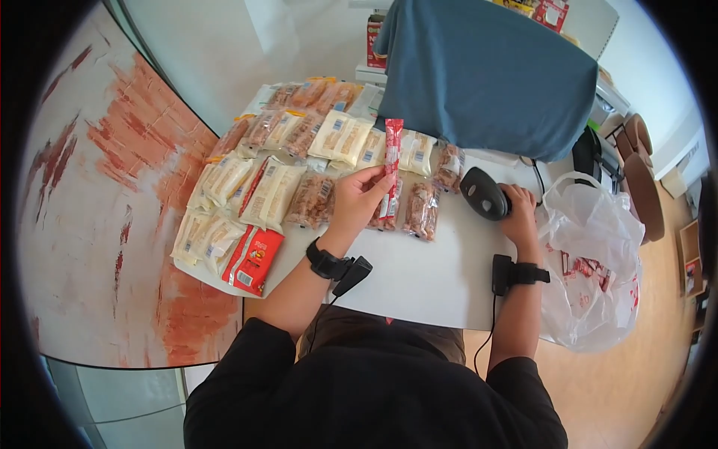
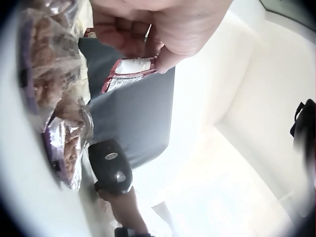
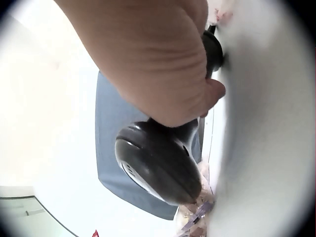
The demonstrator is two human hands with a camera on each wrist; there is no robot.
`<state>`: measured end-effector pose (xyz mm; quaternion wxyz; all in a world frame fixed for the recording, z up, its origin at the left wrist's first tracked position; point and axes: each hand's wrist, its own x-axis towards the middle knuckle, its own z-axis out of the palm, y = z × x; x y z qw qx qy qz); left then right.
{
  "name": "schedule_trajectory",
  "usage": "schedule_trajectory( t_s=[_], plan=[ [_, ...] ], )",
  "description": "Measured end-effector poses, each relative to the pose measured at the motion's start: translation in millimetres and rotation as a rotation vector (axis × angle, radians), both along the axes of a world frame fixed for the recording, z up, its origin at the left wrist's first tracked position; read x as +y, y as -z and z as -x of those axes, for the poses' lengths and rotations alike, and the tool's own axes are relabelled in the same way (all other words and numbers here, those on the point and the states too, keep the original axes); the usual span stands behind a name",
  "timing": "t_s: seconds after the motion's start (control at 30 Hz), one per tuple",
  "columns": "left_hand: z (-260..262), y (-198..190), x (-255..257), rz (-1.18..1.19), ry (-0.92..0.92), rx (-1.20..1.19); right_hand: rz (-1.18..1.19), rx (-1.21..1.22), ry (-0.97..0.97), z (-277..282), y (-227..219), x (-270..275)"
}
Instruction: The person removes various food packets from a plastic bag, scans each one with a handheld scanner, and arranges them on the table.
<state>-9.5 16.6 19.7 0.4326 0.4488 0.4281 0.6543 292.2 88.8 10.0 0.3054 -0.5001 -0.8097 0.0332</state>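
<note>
Between thumb and fingers, my left hand (image 1: 357,200) pinches a narrow red stick packet (image 1: 393,146), held upright above the bagged snacks. In the left wrist view, the packet (image 2: 132,67) shows a white panel with red edges. My right hand (image 1: 520,215) grips a black handheld barcode scanner (image 1: 485,193) by its handle, its head pointing toward the packet's side of the table. The right wrist view shows the scanner (image 3: 158,160) close up under my hand (image 3: 153,59). Clear bags of brown snack pieces (image 1: 422,209) lie just beyond and beside my left hand.
Rows of cream packets (image 1: 272,196) and a red packet (image 1: 254,258) cover the left of the white table (image 1: 426,280). A blue-grey cloth (image 1: 486,82) drapes over something at the back. On the right sits a white plastic bag (image 1: 598,299) with red packets inside.
</note>
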Motion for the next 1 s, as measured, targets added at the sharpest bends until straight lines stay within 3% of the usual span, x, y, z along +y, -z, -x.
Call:
schedule_trajectory(
  t_s=[0.23, 0.37, 0.57, 0.63, 0.73, 0.83, 1.0],
  plan=[
    [30, -22, -28, 0.074, 0.024, 0.232, 0.149, -0.050, -0.178, -12, 5, 1],
    [71, -32, -54, 0.049, -0.100, 0.298, 0.274, 0.053, -0.279, -16, -1, 1],
    [168, -43, -71, 0.241, -0.389, 0.570, 0.361, 0.119, -0.179, -13, 0, 3],
    [206, -43, -69, 0.194, -0.645, 0.980, 0.372, 0.136, -0.143, -13, 3, 5],
    [240, -61, -78, 0.379, -0.701, 1.280, 0.343, 0.191, -0.108, -15, 8, 12],
    [247, -66, -82, 0.449, -0.498, 1.227, 0.231, 0.173, -0.065, -15, 10, 13],
    [241, -40, -60, 0.456, -0.395, 1.415, 0.162, 0.154, -0.031, -10, 8, 11]
  ],
)
